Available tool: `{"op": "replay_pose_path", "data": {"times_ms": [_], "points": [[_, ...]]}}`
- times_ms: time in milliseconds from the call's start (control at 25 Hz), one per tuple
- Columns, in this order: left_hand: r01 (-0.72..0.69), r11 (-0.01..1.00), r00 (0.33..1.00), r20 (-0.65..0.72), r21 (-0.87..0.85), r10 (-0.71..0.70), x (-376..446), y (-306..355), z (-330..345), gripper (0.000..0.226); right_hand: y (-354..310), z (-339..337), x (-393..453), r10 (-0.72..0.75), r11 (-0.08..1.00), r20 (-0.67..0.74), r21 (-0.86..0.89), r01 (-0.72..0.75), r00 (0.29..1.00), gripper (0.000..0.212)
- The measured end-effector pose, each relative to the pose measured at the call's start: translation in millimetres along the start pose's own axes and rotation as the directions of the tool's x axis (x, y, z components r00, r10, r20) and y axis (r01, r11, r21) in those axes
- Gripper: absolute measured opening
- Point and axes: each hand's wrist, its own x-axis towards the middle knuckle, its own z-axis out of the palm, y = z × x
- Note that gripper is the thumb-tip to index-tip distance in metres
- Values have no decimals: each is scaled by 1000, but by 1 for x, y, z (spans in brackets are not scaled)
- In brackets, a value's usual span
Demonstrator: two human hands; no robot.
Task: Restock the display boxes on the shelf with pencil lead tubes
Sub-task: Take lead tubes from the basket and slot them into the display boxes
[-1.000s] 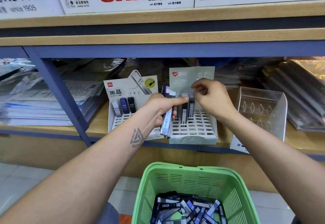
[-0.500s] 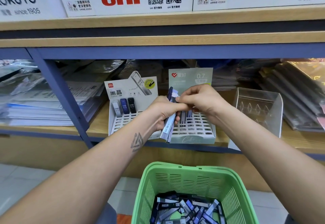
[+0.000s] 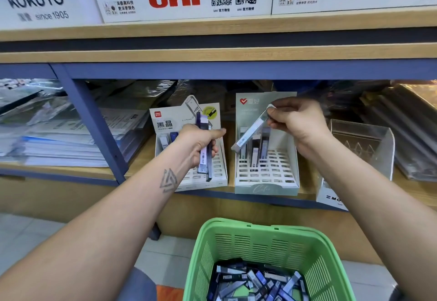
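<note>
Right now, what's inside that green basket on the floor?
The green basket holds a loose heap of pencil lead tubes, dark, blue and grey, lying crisscross. What lies beneath the top layer is covered, and the basket's near end is out of frame.

Wooden shelf (image 3: 142, 159) bears two display boxes (image 3: 266, 173), clear stand (image 3: 364, 149), paper stacks (image 3: 59, 144).

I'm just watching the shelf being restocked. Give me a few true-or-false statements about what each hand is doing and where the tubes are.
1. The right hand pinches one pale tube above the green-fronted display box. True.
2. The left hand is empty. False: it grips a bundle of dark tubes.
3. The green basket holds loose tubes. True.
4. The clear plastic stand on the right is packed with tubes. False: no tubes show in it.
</note>
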Motion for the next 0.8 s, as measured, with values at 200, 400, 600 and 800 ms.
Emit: {"op": "replay_pose_path", "data": {"times_ms": [200, 400, 600, 800], "points": [[-25, 994, 1000, -1, 110, 25, 1, -3, 4, 23, 3, 9, 0, -206, 883, 163, -394, 255, 965, 11], [-63, 948, 996, -33, 311, 77, 7, -9, 14, 31, 9, 25, -9, -320, 635, 290, -641, 431, 902, 12], [-57, 917, 997, -24, 396, 72, 11, -15, 23, 32, 15, 28, -2, -334, 595, 268, -684, 423, 903, 13], [-49, 909, 998, -8, 414, 58, 15, -18, 29, 29, 21, 32, -2, -323, 576, 281, -700, 423, 904, 11]]}}
